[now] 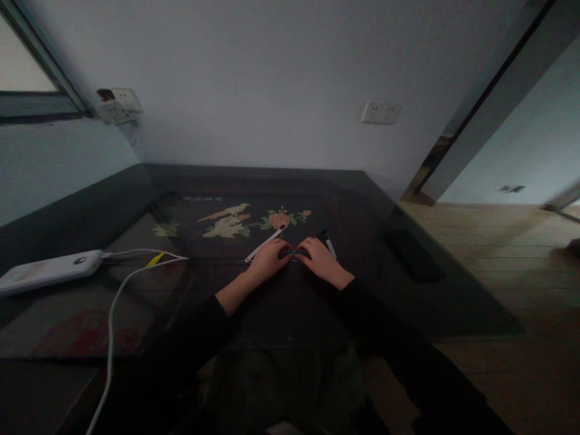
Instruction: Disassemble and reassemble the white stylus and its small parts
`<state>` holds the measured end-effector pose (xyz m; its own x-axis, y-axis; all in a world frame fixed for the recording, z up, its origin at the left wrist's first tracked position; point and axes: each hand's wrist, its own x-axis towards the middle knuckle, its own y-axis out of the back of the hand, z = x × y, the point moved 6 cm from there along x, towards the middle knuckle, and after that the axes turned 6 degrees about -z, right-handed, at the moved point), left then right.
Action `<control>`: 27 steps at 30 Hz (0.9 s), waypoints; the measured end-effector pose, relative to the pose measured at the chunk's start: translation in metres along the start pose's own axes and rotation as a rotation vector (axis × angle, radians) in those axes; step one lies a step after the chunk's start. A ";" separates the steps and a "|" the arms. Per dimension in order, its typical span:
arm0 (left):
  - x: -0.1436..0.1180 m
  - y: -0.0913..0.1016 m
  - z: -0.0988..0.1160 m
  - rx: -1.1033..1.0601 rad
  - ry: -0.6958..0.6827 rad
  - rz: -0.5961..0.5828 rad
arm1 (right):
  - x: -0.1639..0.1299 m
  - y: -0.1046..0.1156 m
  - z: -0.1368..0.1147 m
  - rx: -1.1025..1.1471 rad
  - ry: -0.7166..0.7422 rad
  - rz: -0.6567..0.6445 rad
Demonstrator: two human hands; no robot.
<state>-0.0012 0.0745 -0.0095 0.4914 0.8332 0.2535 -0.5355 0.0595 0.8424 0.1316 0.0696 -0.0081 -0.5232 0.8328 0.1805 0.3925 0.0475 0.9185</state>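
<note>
Both of my hands rest close together on a dark glass-topped table [399, 284]. My left hand [268, 258] holds a white pen-like stick [265, 243] that slants up and right toward a flower picture. My right hand [321, 260] holds a second white stick with a dark tip [327, 240]. Between the two hands a small dark object [294, 253] is pinched by fingertips of both; its shape is too dim to tell.
A white power bank [48, 270] lies at the left with a white cable [111, 326] running toward me. A bird-and-flower picture [235, 222] shows under the glass. A dark flat object [414, 254] lies at the right. Wall sockets [381, 112] are behind; wooden floor is right.
</note>
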 end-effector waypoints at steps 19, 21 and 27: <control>0.000 0.001 0.003 0.005 0.002 -0.001 | 0.010 -0.006 0.002 -0.041 -0.060 0.016; 0.000 0.001 0.003 0.007 0.003 -0.004 | 0.009 -0.006 0.002 -0.042 -0.057 0.015; 0.001 0.000 0.003 0.005 0.002 -0.028 | 0.008 -0.005 -0.001 -0.067 -0.030 0.008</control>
<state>0.0012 0.0733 -0.0076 0.5048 0.8324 0.2287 -0.5180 0.0803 0.8516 0.1247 0.0752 -0.0104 -0.4969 0.8493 0.1783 0.3450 0.0048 0.9386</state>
